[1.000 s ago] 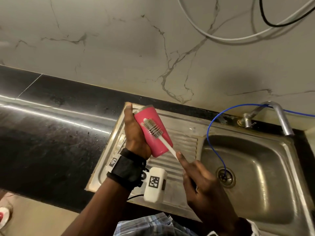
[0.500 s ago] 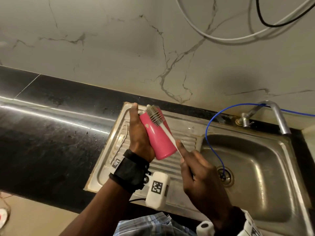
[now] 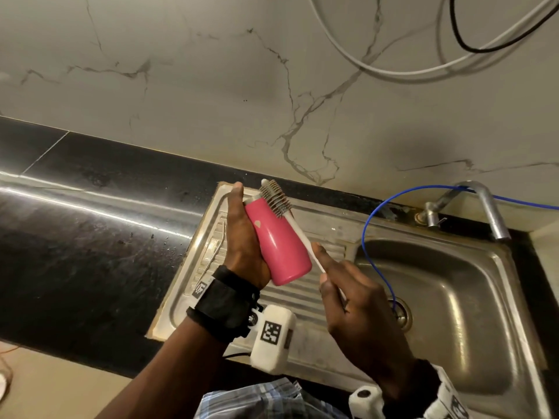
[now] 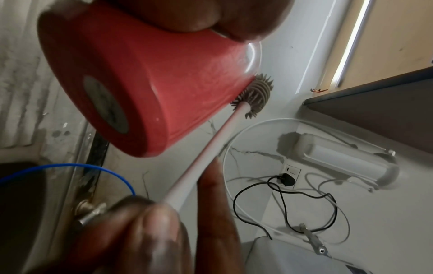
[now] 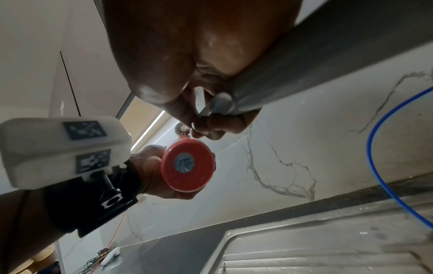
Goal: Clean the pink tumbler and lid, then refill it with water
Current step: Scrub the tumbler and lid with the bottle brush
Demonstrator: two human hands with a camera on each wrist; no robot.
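The left hand (image 3: 242,237) wraps its fingers and thumb around the pink tumbler (image 3: 278,243), gripping it along the side so the tumbler lies tilted in the palm, its base toward the wrist and its mouth end pointing away toward the wall. In the left wrist view the tumbler's flat base (image 4: 105,105), with a round grey disc at its centre, faces the camera just below the fingertips (image 4: 211,16). The right hand (image 3: 360,303) sits just to the right of the left hand and closer to the body; its fingers are curled around the white handle of a bottle brush (image 3: 298,234), pinching it near the lower end. The handle runs up from the right hand along the tumbler's right side, and the grey bristle head (image 3: 275,198) rests against the tumbler's outer wall up at the mouth end, beyond the left hand's thumb. Both hands hover above the ribbed drainboard (image 3: 305,297) of a steel sink (image 3: 472,313), whose basin lies to the right of the right hand. A blue tube (image 3: 367,234) arcs from the wall side down into the drain, beyond the right hand. The black tabletop (image 3: 90,237) spreads to the left of the left hand. No lid is visible.
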